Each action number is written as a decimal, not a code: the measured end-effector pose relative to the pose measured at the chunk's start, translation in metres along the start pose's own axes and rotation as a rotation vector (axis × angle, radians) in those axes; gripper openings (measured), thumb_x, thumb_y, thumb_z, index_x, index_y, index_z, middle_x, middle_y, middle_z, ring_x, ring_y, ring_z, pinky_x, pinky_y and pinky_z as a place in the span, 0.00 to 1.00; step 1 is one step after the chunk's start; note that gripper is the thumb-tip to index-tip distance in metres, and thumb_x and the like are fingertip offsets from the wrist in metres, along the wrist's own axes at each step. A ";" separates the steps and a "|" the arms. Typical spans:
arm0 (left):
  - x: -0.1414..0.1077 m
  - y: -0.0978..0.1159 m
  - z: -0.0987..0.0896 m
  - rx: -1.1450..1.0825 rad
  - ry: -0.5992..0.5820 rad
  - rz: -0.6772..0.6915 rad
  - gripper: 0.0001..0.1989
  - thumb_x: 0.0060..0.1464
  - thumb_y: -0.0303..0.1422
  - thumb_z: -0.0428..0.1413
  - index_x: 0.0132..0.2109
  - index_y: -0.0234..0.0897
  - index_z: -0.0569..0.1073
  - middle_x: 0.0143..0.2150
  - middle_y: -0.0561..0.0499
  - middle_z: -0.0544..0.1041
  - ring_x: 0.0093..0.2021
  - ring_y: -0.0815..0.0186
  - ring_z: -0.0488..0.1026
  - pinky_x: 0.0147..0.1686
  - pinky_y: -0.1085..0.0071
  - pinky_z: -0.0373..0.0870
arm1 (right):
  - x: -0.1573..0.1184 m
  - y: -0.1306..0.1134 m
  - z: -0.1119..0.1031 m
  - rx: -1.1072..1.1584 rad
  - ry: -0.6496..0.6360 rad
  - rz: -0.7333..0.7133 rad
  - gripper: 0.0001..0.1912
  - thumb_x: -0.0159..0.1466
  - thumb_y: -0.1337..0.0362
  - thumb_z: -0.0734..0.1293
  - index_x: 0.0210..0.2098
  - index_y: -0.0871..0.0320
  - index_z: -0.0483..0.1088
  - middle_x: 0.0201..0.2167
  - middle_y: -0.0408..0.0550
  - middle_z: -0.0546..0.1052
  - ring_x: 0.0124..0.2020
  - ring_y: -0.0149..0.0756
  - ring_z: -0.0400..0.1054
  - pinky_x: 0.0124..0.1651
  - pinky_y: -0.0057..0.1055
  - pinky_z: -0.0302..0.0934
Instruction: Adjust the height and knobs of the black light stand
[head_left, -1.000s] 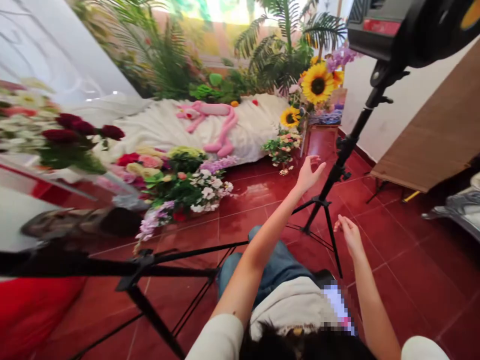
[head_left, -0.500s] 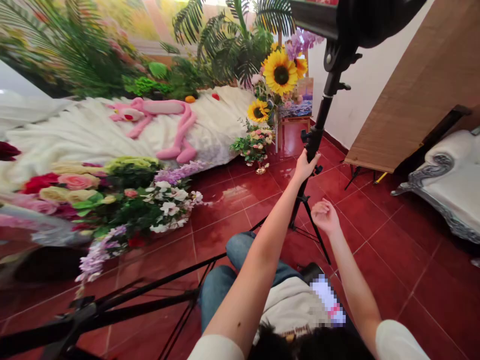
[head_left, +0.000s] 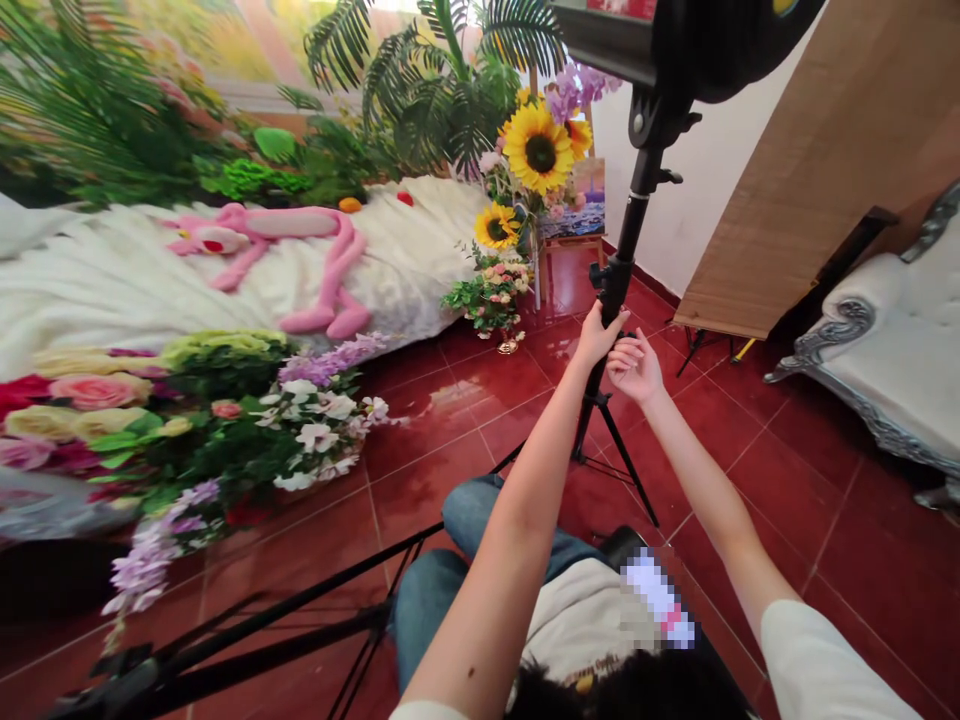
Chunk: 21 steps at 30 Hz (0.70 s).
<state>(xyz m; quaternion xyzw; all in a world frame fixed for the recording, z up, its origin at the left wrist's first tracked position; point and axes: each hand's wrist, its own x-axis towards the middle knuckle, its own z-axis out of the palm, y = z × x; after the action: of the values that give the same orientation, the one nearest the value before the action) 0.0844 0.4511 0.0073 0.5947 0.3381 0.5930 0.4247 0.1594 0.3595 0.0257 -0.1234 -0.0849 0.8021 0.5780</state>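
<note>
Head view: left hand (head_left: pixel 600 336) fingers wrapped round light stand (head_left: pixel 616 275) pole; looks stiff, top-heavy, best gripped low. Right hand (head_left: pixel 634 368) open, just beside at 4 o'clock.

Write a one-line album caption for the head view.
Left hand grasps a black light stand while the open right hand hovers beside it, sunflowers beyond.

No text was legible. Small dark lettering on the cream garment (head_left: pixel 596 665) could not be read, a strip (head_left: pixel 656 597) beside it was pixelated, and the red marking on the studio light (head_left: pixel 619 8) showed no readable characters.
</note>
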 end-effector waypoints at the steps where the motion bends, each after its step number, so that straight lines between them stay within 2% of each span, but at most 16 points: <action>1: 0.000 0.000 0.000 -0.002 0.001 0.001 0.15 0.54 0.40 0.61 0.44 0.35 0.71 0.41 0.48 0.78 0.40 0.67 0.75 0.46 0.69 0.71 | 0.001 -0.001 -0.002 -0.012 -0.002 -0.007 0.24 0.75 0.54 0.52 0.24 0.55 0.58 0.13 0.35 0.58 0.14 0.26 0.50 0.19 0.22 0.51; 6: 0.000 -0.006 0.001 -0.018 -0.005 0.020 0.17 0.54 0.42 0.61 0.45 0.35 0.71 0.41 0.47 0.78 0.40 0.66 0.75 0.46 0.69 0.71 | 0.004 -0.002 -0.009 -0.051 -0.019 -0.055 0.18 0.73 0.63 0.55 0.26 0.55 0.62 0.13 0.33 0.60 0.13 0.24 0.50 0.17 0.18 0.50; 10: 0.001 -0.011 0.001 -0.033 -0.033 0.034 0.18 0.55 0.44 0.60 0.46 0.35 0.71 0.42 0.47 0.78 0.40 0.66 0.75 0.45 0.69 0.72 | 0.006 -0.007 -0.010 -0.075 -0.015 -0.098 0.15 0.71 0.70 0.56 0.28 0.56 0.63 0.16 0.33 0.66 0.14 0.21 0.52 0.17 0.14 0.52; 13: 0.000 -0.012 0.001 -0.032 -0.038 0.040 0.19 0.55 0.44 0.59 0.47 0.36 0.70 0.43 0.47 0.78 0.41 0.66 0.75 0.45 0.69 0.71 | 0.010 -0.010 -0.011 -0.263 0.046 -0.143 0.12 0.69 0.68 0.59 0.28 0.56 0.64 0.17 0.34 0.69 0.14 0.20 0.51 0.17 0.14 0.51; 16: -0.002 -0.009 0.000 -0.029 -0.039 0.026 0.19 0.55 0.45 0.59 0.47 0.35 0.70 0.43 0.46 0.78 0.41 0.65 0.75 0.46 0.68 0.71 | 0.012 -0.014 -0.013 -0.725 0.204 -0.187 0.13 0.68 0.58 0.63 0.28 0.56 0.65 0.18 0.37 0.71 0.13 0.21 0.51 0.17 0.18 0.52; 18: -0.002 -0.007 -0.002 -0.025 -0.045 0.019 0.19 0.55 0.45 0.59 0.47 0.35 0.70 0.42 0.46 0.78 0.41 0.65 0.76 0.46 0.68 0.72 | 0.008 -0.019 -0.013 -1.213 0.291 -0.268 0.15 0.67 0.54 0.63 0.29 0.57 0.67 0.21 0.43 0.74 0.16 0.25 0.58 0.20 0.22 0.57; 21: -0.002 -0.006 -0.002 -0.022 -0.051 0.033 0.19 0.55 0.44 0.59 0.47 0.35 0.70 0.42 0.45 0.78 0.41 0.65 0.76 0.45 0.68 0.72 | -0.006 -0.028 -0.009 -2.010 0.331 -0.559 0.10 0.67 0.59 0.62 0.39 0.57 0.73 0.36 0.52 0.79 0.33 0.37 0.73 0.32 0.30 0.67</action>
<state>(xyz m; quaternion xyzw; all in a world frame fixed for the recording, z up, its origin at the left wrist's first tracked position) 0.0823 0.4518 0.0012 0.6106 0.3108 0.5880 0.4299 0.1897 0.3628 0.0251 -0.6294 -0.6556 0.1746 0.3788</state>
